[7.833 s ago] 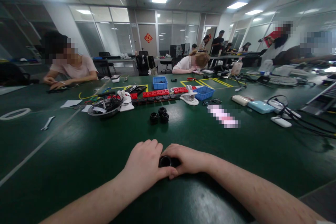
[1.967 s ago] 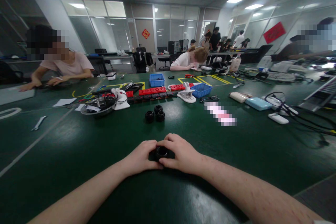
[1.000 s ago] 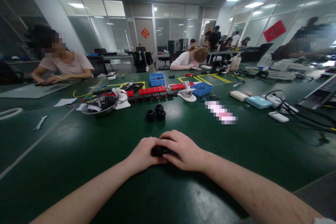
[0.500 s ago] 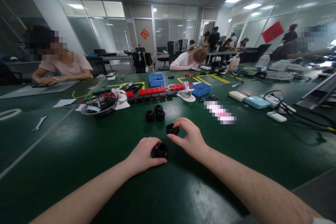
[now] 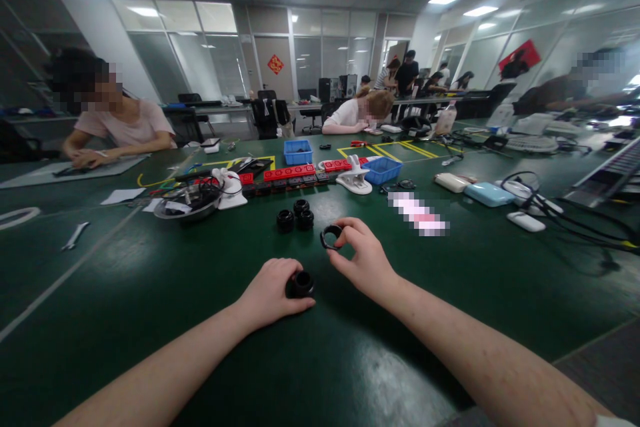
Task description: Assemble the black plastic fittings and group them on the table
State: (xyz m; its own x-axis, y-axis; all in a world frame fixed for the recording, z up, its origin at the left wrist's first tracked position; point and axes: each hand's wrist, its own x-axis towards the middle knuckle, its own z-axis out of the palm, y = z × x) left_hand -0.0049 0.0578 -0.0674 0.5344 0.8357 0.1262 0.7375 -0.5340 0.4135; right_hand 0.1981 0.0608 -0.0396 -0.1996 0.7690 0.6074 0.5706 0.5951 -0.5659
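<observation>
1. Right hand [image 5: 361, 251] draws away from left hand [image 5: 269, 289], pinching black ring [image 5: 323, 240] on edge, opening facing camera.
2. Left hand grasps black cylinder [image 5: 303, 289] on green table [image 5: 330, 360]; bore points upward.
3. Three black fittings [image 5: 300, 218] stand beyond.

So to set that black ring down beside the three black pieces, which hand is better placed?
Probably the right hand: it already holds the black ring, close to the three black pieces. The left hand is curled around another black part, so it seems less free.
</observation>
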